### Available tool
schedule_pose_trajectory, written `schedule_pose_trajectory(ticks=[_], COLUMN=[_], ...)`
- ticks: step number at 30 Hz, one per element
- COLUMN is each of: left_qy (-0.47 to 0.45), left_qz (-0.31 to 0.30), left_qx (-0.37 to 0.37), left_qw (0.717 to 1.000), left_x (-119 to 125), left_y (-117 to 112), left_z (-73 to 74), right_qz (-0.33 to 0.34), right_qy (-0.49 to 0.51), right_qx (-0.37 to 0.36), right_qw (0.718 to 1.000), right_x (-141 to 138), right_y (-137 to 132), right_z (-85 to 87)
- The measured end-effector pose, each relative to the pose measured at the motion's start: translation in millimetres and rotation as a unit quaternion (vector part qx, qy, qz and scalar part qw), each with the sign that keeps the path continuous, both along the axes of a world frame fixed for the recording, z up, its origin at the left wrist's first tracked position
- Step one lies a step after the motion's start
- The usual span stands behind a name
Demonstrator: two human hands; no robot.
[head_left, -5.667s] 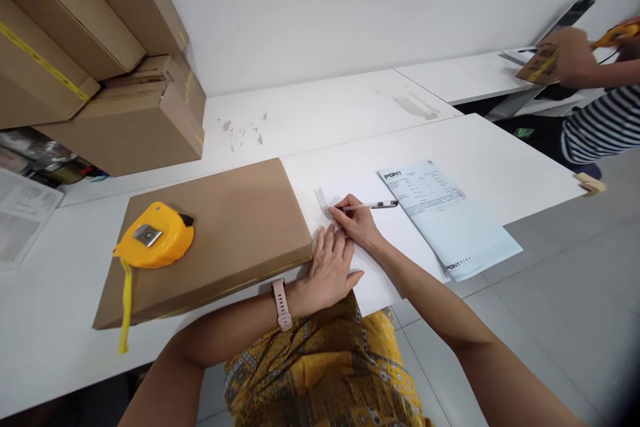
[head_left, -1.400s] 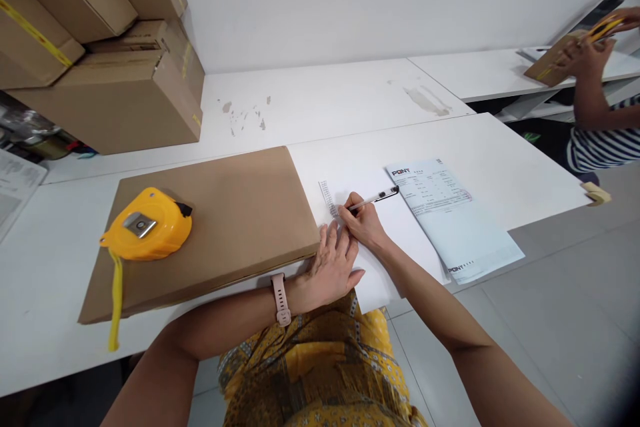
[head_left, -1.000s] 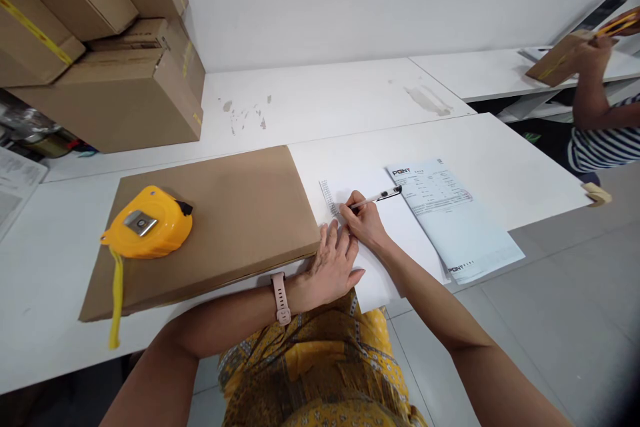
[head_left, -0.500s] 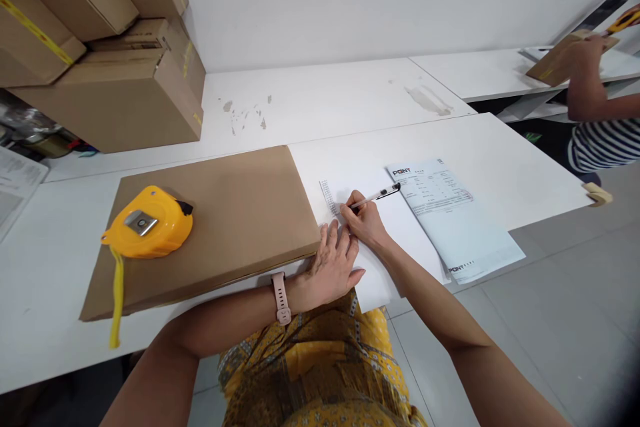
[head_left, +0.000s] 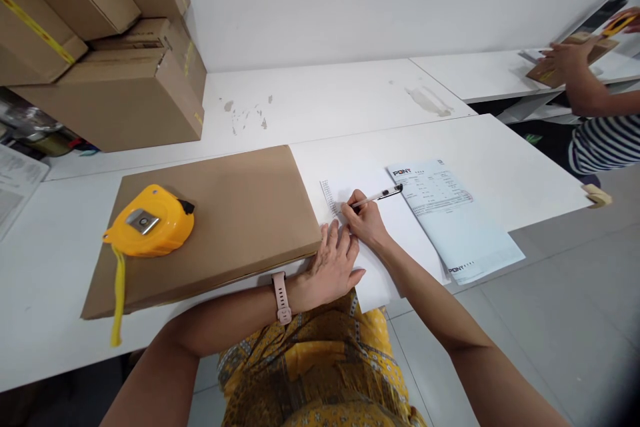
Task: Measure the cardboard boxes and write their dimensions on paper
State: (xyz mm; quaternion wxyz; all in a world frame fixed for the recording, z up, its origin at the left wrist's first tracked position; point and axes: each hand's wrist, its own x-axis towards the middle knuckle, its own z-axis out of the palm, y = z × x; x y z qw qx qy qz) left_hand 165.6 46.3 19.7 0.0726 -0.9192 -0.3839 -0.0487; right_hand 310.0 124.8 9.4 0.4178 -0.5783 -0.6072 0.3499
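Observation:
My right hand grips a pen, its tip low over a sheet of white paper. A narrow column of small writing runs down the paper's left edge. Lying flat with fingers stretched, my left hand rests on the lower left of the sheet, next to the corner of a flat brown cardboard box. On that box sits a yellow tape measure with a yellow strap hanging from it. A pale blue printed form lies to the right of the paper.
Cardboard boxes are stacked at the back left against the wall. A printed sheet lies at the left edge. At the far right a co-worker in a striped top handles a small cardboard box and a yellow-handled tool.
My hands stay almost in place, the pen barely shifting at the column of writing. The co-worker's hand has moved left along the small box.

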Motion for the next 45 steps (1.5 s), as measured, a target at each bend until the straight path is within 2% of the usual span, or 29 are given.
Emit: schedule_pose_trajectory(ticks=[9, 15, 19, 23, 26, 28, 30, 32, 33, 35, 36, 38, 40, 43, 45], left_qy=[-0.015, -0.013, -0.019, -0.044, -0.094, -0.158, -0.237, -0.293, -0.301, -0.286, -0.27, -0.241, -0.213, -0.2, -0.24], left_qz=[-0.002, -0.003, -0.002, -0.009, -0.03, -0.069, -0.096, -0.061, -0.024, 0.081, 0.145, 0.244, 0.302, 0.351, 0.385], left_qx=[0.009, 0.004, -0.01, -0.014, -0.014, 0.001, 0.049, 0.13, 0.166, 0.245, 0.259, 0.228, 0.147, 0.08, 0.08], left_qw=[1.0, 1.0, 1.0, 0.999, 0.995, 0.985, 0.966, 0.945, 0.939, 0.923, 0.916, 0.911, 0.918, 0.911, 0.888], left_x=[0, 0, -1, 0, -4, -14, -33, -61, -77, -112, -128, -156, -175, -184, -180], left_y=[0, 0, 1, -1, -15, -27, -38, -43, -42, -34, -29, -18, -8, -2, -9], left_z=[-4.5, -1.7, -1.9, -2.3, 12.6, 34.9, 64.3, 94.7, 108.2, 128.9, 135.8, 143.4, 146.1, 148.6, 151.2], right_qz=[0.003, -0.012, -0.047, -0.049, -0.058, -0.06, -0.068, -0.09, -0.106, -0.144, -0.161, -0.187, -0.196, -0.182, -0.148], right_qy=[-0.007, 0.001, -0.016, -0.15, -0.26, -0.307, -0.327, -0.318, -0.301, -0.244, -0.208, -0.132, -0.064, 0.012, 0.052], right_qx=[-0.005, 0.006, 0.08, 0.166, 0.16, 0.148, 0.144, 0.143, 0.143, 0.148, 0.156, 0.184, 0.219, 0.262, 0.27], right_qw=[1.0, 1.0, 0.996, 0.973, 0.95, 0.938, 0.931, 0.933, 0.937, 0.947, 0.952, 0.956, 0.954, 0.948, 0.95], right_x=[1, -1, 4, 15, 20, 21, 21, 21, 21, 23, 24, 24, 21, 8, -7], right_y=[0, -1, 3, 9, 11, 12, 13, 13, 14, 14, 13, 6, -9, -46, -76], right_z=[-0.3, 0.9, -3.6, -11.4, -16.6, -19.1, -21.4, -22.9, -23.0, -19.6, -15.4, -1.2, 19.5, 52.8, 68.9])
